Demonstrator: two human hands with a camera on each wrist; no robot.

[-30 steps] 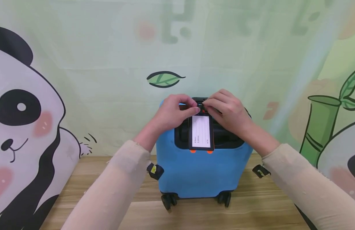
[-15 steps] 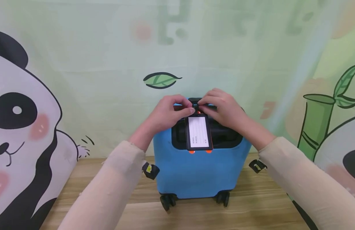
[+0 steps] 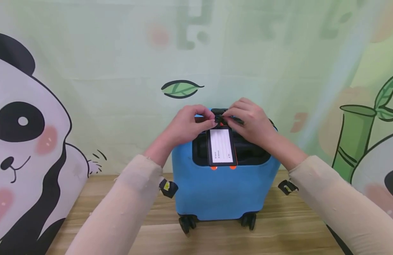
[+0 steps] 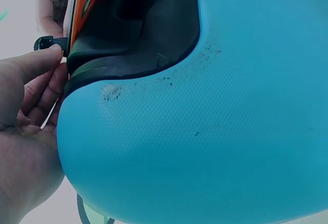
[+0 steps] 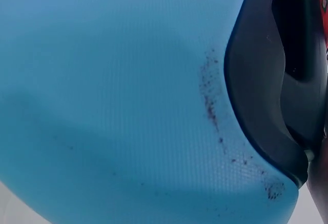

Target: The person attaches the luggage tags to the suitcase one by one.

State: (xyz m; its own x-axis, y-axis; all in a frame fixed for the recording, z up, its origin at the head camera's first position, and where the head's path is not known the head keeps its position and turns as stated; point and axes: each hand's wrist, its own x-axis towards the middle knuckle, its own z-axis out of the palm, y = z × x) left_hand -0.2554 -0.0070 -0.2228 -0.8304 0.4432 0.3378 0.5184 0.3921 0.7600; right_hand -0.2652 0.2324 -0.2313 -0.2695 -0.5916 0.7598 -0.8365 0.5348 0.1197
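A blue suitcase (image 3: 220, 191) stands upright, its black handle recess (image 3: 252, 152) facing me. Over the recess hangs a luggage tag (image 3: 221, 147) with a black frame, white lined card and orange edge. My left hand (image 3: 191, 124) pinches the tag's black strap (image 3: 218, 119) between thumb and fingers, above the tag. From the other side, the fingertips of my right hand (image 3: 250, 120) pinch the strap too. In the left wrist view, the thumb presses the strap's dark end (image 4: 46, 43). Only a sliver of the right hand (image 5: 320, 175) shows in the right wrist view.
The suitcase's black wheels (image 3: 249, 220) rest on a wood-grain surface (image 3: 164, 235). Close behind stands a pale green backdrop (image 3: 120, 53) printed with pandas, a leaf and bamboo. Small black devices (image 3: 168, 188) hang under both sleeves. Dark specks mark the blue shell (image 5: 210, 101).
Both hands stay at the strap with only slight shifts of the fingers. The tag tilts a little compared with a second ago. The head view sways slightly left, then back.
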